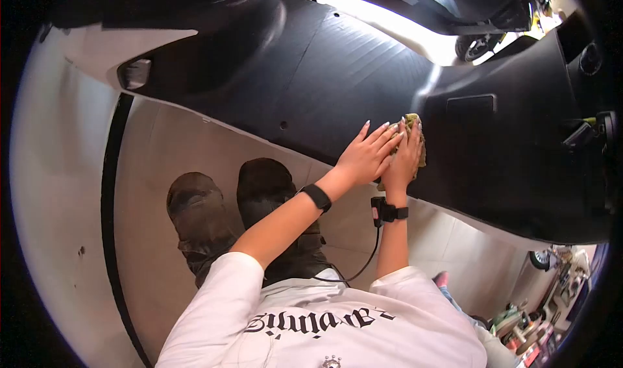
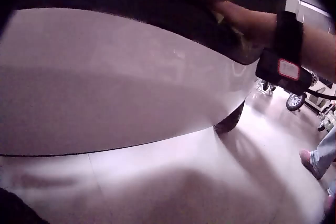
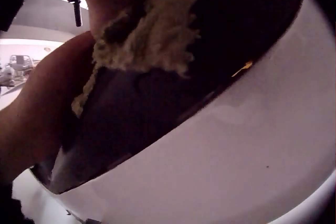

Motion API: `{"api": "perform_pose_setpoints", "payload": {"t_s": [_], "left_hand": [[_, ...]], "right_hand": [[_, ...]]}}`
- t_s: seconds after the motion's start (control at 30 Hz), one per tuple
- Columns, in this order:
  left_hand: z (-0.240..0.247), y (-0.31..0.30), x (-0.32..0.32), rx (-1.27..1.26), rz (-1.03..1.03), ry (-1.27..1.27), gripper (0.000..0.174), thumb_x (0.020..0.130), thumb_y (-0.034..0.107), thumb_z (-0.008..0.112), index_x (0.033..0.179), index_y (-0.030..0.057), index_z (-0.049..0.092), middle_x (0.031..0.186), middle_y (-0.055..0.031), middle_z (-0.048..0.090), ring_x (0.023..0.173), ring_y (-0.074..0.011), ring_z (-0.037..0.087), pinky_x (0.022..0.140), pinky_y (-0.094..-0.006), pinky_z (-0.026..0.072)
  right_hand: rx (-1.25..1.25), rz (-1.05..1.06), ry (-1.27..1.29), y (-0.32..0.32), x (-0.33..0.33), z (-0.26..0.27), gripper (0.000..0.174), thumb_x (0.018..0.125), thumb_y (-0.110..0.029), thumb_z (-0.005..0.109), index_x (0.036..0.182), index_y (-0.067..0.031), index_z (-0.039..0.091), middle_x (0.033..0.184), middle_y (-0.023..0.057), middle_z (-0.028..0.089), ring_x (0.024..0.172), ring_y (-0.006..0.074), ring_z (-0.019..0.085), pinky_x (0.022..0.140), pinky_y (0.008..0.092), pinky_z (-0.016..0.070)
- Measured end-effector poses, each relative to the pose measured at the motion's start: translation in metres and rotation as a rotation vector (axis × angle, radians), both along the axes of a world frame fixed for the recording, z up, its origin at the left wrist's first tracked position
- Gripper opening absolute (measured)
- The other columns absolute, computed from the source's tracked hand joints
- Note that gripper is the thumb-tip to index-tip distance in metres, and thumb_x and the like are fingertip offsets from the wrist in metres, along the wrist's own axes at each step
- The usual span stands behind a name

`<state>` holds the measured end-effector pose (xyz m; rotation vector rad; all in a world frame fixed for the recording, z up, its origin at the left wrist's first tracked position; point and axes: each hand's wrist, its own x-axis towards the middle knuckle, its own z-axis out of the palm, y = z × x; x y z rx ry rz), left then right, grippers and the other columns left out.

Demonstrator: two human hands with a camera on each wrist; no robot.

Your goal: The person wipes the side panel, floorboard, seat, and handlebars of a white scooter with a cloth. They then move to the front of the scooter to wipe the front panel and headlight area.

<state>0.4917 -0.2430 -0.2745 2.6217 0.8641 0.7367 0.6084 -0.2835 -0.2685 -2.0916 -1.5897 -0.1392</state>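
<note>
A: Left hand (image 1: 365, 157)?
B: Fingers straight and slightly spread, fingertips lying against the right hand (image 1: 403, 159). The left hand grips nothing that I can see.

A: Right hand?
B: Laid on the yellowish-green cloth (image 1: 422, 152), fingers extended and together. Whether the thumb pinches the cloth, cannot tell.

A: Position of cloth?
B: On the black panel (image 1: 363, 63), close to its near edge, partly covered by the right hand. The right wrist view shows its ragged border beside the hand, against the dark material.

A: Surroundings?
B: A white side panel (image 2: 105, 71) curves down below the black edge. Black band (image 1: 317, 198) on the left wrist; small black device (image 1: 378, 211) strapped to the right, cable (image 1: 373, 259) trailing toward the white shirt (image 1: 272, 303).
</note>
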Motion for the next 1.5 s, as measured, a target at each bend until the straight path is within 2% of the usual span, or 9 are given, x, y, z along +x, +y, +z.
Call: {"api": "perform_pose_setpoints", "payload": {"t_s": [0.2, 0.3, 0.4, 0.67, 0.73, 1.0, 1.1, 1.3, 1.5], "left_hand": [[0.037, -0.029, -0.100, -0.019, 0.085, 0.370, 0.069, 0.082, 0.020, 0.061, 0.142, 0.0166, 0.027, 0.147, -0.0076, 0.026, 0.135, -0.0226, 0.027, 0.107, -0.0530, 0.0233], [0.086, -0.036, -0.182, -0.275, 0.175, 0.173, 0.060, 0.081, 0.016, 0.062, 0.136, 0.0125, 0.039, 0.133, -0.0117, 0.046, 0.120, -0.0287, 0.046, 0.100, -0.0489, 0.0342], [0.146, -0.062, -0.286, -0.300, 0.698, 0.211, 0.043, 0.077, 0.012, 0.063, 0.119, 0.0080, 0.054, 0.113, -0.0135, 0.059, 0.102, -0.0315, 0.056, 0.090, -0.0409, 0.0435], [0.253, -0.251, -0.597, -0.212, 2.027, 0.438, 0.041, 0.088, 0.012, 0.046, 0.127, 0.0016, 0.049, 0.121, -0.0170, 0.056, 0.107, -0.0333, 0.055, 0.093, -0.0391, 0.0412], [0.295, -0.207, -0.500, 0.144, 1.762, 0.489, 0.040, 0.089, 0.009, 0.044, 0.128, 0.0010, 0.048, 0.125, -0.0169, 0.053, 0.113, -0.0327, 0.051, 0.097, -0.0388, 0.0386], [0.269, -0.023, -0.296, -0.184, 0.091, 0.171, 0.048, 0.082, 0.014, 0.058, 0.128, 0.0056, 0.048, 0.127, -0.0130, 0.052, 0.117, -0.0309, 0.047, 0.099, -0.0392, 0.0361], [0.204, 0.016, -0.235, -0.224, -0.064, 0.165, 0.048, 0.082, 0.016, 0.059, 0.127, 0.0057, 0.047, 0.123, -0.0180, 0.052, 0.110, -0.0326, 0.050, 0.094, -0.0398, 0.0392], [0.054, 0.049, -0.169, -0.010, 0.081, 0.221, 0.054, 0.087, 0.030, 0.056, 0.135, 0.0126, 0.039, 0.139, -0.0171, 0.036, 0.129, -0.0313, 0.035, 0.104, -0.0561, 0.0272], [0.016, 0.068, -0.163, 0.159, 0.129, 0.006, 0.046, 0.083, 0.024, 0.056, 0.126, 0.0099, 0.049, 0.138, -0.0118, 0.040, 0.130, -0.0244, 0.036, 0.105, -0.0475, 0.0281]], "right_hand": [[0.054, -0.027, -0.010, -0.003, -0.005, -0.003, 0.053, 0.086, -0.023, 0.051, 0.136, -0.0096, 0.039, 0.146, 0.0130, 0.030, 0.135, 0.0303, 0.028, 0.110, 0.0452, 0.0219], [0.057, -0.070, -0.050, -0.004, -0.007, -0.011, 0.052, 0.087, -0.023, 0.050, 0.136, -0.0099, 0.039, 0.146, 0.0127, 0.030, 0.135, 0.0298, 0.028, 0.110, 0.0450, 0.0221], [0.060, -0.108, -0.059, -0.011, -0.011, -0.016, 0.052, 0.086, -0.023, 0.050, 0.135, -0.0099, 0.040, 0.146, 0.0127, 0.029, 0.135, 0.0305, 0.028, 0.110, 0.0457, 0.0220], [0.017, -0.159, -0.042, -0.015, -0.028, -0.022, 0.058, 0.087, -0.031, 0.053, 0.138, -0.0099, 0.035, 0.146, 0.0146, 0.028, 0.135, 0.0324, 0.026, 0.108, 0.0505, 0.0207], [0.002, -0.094, -0.034, 0.008, -0.048, -0.014, 0.062, 0.087, -0.038, 0.055, 0.139, -0.0109, 0.034, 0.145, 0.0142, 0.030, 0.134, 0.0312, 0.027, 0.108, 0.0524, 0.0189], [0.000, 0.419, 0.001, 0.060, -0.158, 0.018, 0.062, 0.084, -0.038, 0.059, 0.137, -0.0124, 0.037, 0.143, 0.0149, 0.032, 0.135, 0.0313, 0.027, 0.110, 0.0467, 0.0197], [-0.068, 0.619, -0.018, 0.053, -0.138, 0.028, 0.063, 0.084, -0.038, 0.058, 0.137, -0.0127, 0.037, 0.144, 0.0148, 0.031, 0.135, 0.0322, 0.026, 0.109, 0.0465, 0.0216], [-0.084, 0.111, 0.062, 0.082, -0.007, -0.014, 0.059, 0.088, -0.037, 0.053, 0.138, -0.0102, 0.036, 0.145, 0.0166, 0.029, 0.135, 0.0324, 0.026, 0.108, 0.0464, 0.0206], [-0.146, 0.256, 0.072, 0.120, -0.056, 0.006, 0.062, 0.085, -0.035, 0.056, 0.137, -0.0073, 0.036, 0.144, 0.0185, 0.030, 0.132, 0.0366, 0.029, 0.107, 0.0480, 0.0224]]}}
